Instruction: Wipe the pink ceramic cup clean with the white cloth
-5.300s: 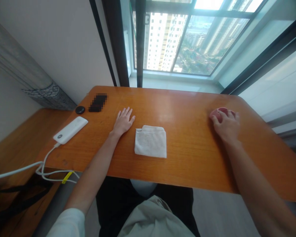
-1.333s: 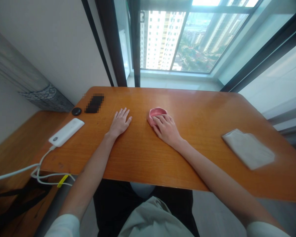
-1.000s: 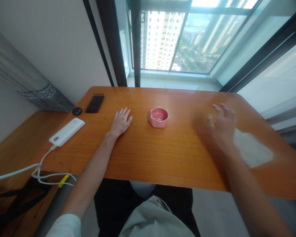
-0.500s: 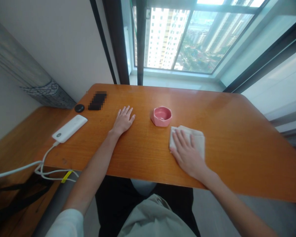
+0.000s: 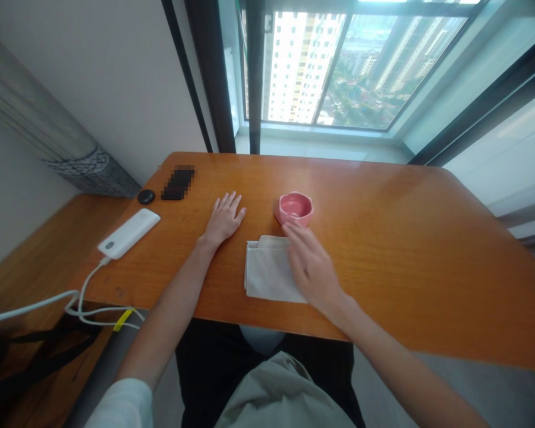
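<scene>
My left hand lies flat on the wooden table, fingers spread, holding nothing. A folded white cloth rests on the table near its front edge. Over the cloth's right side is my right hand, its fingers stretched out and not wrapped round anything; it hides that side of the cloth. Whether the palm touches the cloth I cannot tell. Just beyond the fingertips stands a pink angular bowl, its near side partly covered by them.
On the table's left side lie a white power bank with a white cable, a small round black object and a dark pixelated rectangle. A window is behind the wooden table.
The white cloth has moved left across the table, to in front of the bowl. My right hand has shifted left too and no longer lies flat on the cloth. My left hand stays put.
</scene>
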The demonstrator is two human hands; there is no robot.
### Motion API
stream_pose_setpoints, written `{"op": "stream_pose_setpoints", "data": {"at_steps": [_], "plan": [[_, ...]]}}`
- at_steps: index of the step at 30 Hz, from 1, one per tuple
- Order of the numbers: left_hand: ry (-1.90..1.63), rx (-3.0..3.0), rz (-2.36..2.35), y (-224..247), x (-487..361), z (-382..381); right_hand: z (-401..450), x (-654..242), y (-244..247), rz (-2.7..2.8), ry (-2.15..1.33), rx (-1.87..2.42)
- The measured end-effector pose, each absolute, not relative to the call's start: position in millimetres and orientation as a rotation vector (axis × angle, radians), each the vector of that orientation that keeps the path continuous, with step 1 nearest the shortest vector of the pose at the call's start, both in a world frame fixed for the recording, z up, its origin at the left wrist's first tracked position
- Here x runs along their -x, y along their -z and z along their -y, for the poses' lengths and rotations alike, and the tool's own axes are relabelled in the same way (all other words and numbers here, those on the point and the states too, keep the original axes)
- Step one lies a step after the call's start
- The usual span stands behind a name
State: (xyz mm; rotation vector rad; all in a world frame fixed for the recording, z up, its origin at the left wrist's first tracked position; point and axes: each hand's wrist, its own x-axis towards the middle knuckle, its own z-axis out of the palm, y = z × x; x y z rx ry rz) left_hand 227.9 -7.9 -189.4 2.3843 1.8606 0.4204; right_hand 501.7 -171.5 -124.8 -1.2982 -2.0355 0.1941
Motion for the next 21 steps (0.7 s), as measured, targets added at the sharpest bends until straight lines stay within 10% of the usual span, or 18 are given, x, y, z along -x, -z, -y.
{"op": "stream_pose_setpoints", "data": {"at_steps": [9, 21], "plan": [[-0.380, -2.359, -1.862, 182.1, -229.1, 10.9, 62.1, -643.9, 154.9, 1.959, 0.015, 2.137], [-0.375, -2.343, -1.847, 177.4, -229.1, 13.1, 59.7, -653.1, 170.2, 1.970, -0.022, 2.117]]}}
